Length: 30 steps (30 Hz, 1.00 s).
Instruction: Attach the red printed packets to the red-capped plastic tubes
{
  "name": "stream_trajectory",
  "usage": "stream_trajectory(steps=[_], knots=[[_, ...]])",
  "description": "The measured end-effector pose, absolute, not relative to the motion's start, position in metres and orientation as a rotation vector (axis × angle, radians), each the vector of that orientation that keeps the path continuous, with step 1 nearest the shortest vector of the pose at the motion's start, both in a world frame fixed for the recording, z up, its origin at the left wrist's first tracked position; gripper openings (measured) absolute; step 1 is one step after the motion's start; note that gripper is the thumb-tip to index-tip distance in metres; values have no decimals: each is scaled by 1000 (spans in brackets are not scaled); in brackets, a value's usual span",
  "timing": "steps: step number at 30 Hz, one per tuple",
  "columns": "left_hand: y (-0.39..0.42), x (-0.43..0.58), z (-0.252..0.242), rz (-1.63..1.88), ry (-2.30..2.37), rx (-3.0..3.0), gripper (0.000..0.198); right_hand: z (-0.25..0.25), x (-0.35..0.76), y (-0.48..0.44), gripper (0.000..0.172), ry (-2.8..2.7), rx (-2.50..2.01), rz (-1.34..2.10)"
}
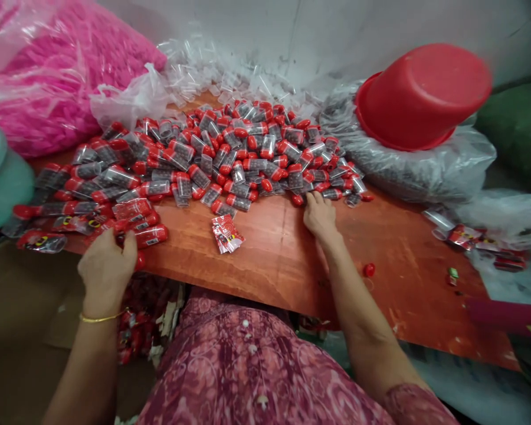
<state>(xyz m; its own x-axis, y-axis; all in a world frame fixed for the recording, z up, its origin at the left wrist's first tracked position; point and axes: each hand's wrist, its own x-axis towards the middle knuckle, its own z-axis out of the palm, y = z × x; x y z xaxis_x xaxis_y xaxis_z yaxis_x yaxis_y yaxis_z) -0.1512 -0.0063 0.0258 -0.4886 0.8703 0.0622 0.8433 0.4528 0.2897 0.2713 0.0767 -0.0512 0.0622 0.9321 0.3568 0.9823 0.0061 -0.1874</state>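
Note:
My left hand [107, 265] is at the left front of the table, its fingers curled down among red-labelled plastic tubes [149, 236]. Whatever lies between those fingers is hidden. A red cap [140, 261] shows just beside the thumb. At the front edge of a large pile of clear tubes with red caps [230, 147], my right hand [321, 217] has its fingers closed at a red-capped tube [298, 199]; the fingertips are partly hidden. Between the hands lies a small stack of red printed cards [226, 234].
Pink goods in a clear bag [71, 71] stand back left, near a pale green tub [4, 177]. A red bucket [425, 94] sits upside down on a plastic bag [416, 168]. A loose red cap [369, 270] lies right on the wooden table [274, 265].

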Motion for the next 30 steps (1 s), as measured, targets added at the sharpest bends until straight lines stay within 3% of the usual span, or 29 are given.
stream_trajectory(steps=[3, 6, 9, 12, 14, 18, 23, 30], knots=[[-10, -165, 24, 453, 2707, 1633, 42, -47, 265, 63, 31, -2058, -2000, -265], [-6, -147, 18, 685, 2749, 1755, 66, -39, 242, 35, 28, -2192, -2075, -312], [0, -102, 6, 709, 2317, 2108, 46, -38, 220, 9, 37, -2203, -2082, -280], [3, -56, -13, 550, 1901, 2323, 46, -42, 204, -8, 44, -2115, -1968, -280], [3, -38, -25, 479, 1813, 2369, 44, -42, 193, -16, 39, -2077, -1840, -219], [6, -29, -38, 487, 1859, 2313, 39, -37, 163, -15, 35, -2136, -1585, 19], [11, -20, -41, 576, 1982, 2167, 34, -37, 129, 9, 38, -2182, -1710, 248], [9, 8, -44, 610, 2071, 2026, 48, -42, 129, 28, 32, -2196, -1783, 347]])
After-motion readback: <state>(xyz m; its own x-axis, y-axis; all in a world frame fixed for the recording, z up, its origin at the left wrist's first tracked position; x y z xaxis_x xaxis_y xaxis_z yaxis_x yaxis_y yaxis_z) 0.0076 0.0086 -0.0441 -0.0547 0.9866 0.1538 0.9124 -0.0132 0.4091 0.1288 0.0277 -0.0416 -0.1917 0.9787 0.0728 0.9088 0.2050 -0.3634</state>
